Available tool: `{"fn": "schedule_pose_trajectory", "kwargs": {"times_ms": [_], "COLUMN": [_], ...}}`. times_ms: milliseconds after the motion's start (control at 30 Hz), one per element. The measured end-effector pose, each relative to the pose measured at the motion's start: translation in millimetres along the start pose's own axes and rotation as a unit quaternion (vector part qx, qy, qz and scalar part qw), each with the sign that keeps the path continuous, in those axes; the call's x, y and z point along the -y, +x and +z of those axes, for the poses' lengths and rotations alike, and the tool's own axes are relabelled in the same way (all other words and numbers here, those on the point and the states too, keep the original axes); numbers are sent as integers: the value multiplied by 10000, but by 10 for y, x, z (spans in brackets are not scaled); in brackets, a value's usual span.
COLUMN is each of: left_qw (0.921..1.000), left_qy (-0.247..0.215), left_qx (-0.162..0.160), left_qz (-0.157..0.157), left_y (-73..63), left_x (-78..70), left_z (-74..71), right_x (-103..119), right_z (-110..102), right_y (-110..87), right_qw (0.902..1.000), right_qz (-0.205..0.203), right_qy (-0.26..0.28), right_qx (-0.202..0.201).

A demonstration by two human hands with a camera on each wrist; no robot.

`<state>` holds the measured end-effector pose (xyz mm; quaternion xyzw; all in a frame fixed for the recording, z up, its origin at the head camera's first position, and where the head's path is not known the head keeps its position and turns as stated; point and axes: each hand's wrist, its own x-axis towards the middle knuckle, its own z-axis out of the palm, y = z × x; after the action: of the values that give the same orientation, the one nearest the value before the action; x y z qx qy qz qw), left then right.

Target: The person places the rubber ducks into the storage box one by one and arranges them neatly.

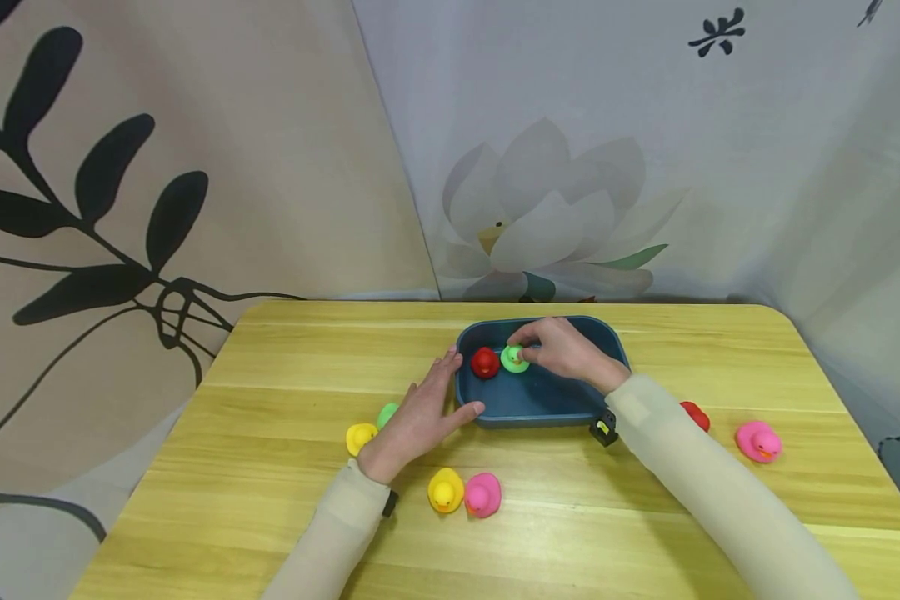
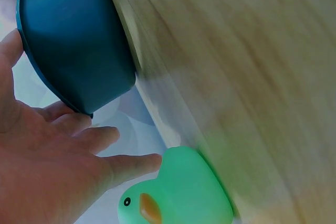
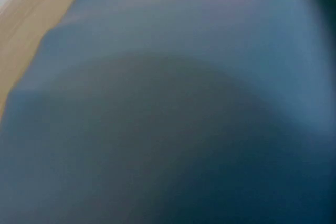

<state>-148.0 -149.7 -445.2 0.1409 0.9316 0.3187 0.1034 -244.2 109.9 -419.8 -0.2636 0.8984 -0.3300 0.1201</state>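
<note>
A dark blue bin (image 1: 547, 406) stands on the wooden table. Inside its left half sit a red rubber duck (image 1: 485, 363) and a light green rubber duck (image 1: 512, 361). My right hand (image 1: 567, 350) reaches over the bin and pinches the green duck between thumb and fingers. My left hand (image 1: 420, 412) spreads its fairly straight fingers against the bin's left end; in the left wrist view the fingertips touch the rim. Below that hand is another green rubber duck (image 2: 184, 187), mostly hidden in the head view. Only the blurred blue bin wall (image 3: 210, 35) fills most of the right wrist view.
Left of my left wrist lies a yellow duck (image 1: 361, 438). Nearer the front, a yellow duck (image 1: 446, 490) and a pink duck (image 1: 483, 495) sit side by side. On the right are a red duck (image 1: 696, 415), partly behind my sleeve, and a pink duck (image 1: 759, 442).
</note>
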Motion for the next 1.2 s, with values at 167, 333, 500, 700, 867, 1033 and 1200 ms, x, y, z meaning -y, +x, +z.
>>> {"fn": "schedule_pose_trajectory", "kwargs": {"times_ms": [167, 333, 500, 700, 867, 1033, 1200], "left_qw": [10000, 10000, 10000, 10000, 10000, 10000, 10000], "left_qy": [-19, -23, -12, -30, -30, -24, -14], "left_qx": [-8, 5, 11, -2, -8, -11, -46], "left_qz": [3, -4, -2, 28, 17, -9, 2], "left_y": [-2, -3, -4, -6, -14, -18, -11], "left_x": [3, 6, 8, 16, 4, -11, -9], "left_z": [1, 0, 0, 9, 16, 20, 15], "right_x": [-24, -54, -63, -67, -74, -73, -45], "right_z": [16, 38, 40, 55, 73, 96, 91], "right_y": [20, 35, 42, 38, 26, 14, -28], "right_qw": [10000, 9999, 10000, 10000, 9999, 9998, 10000], "right_qz": [61, 91, 70, 73, 140, 178, 32], "right_qy": [-45, -31, -23, 16, 28, -14, -56], "right_qx": [48, 58, 24, 26, 47, 87, 18]}}
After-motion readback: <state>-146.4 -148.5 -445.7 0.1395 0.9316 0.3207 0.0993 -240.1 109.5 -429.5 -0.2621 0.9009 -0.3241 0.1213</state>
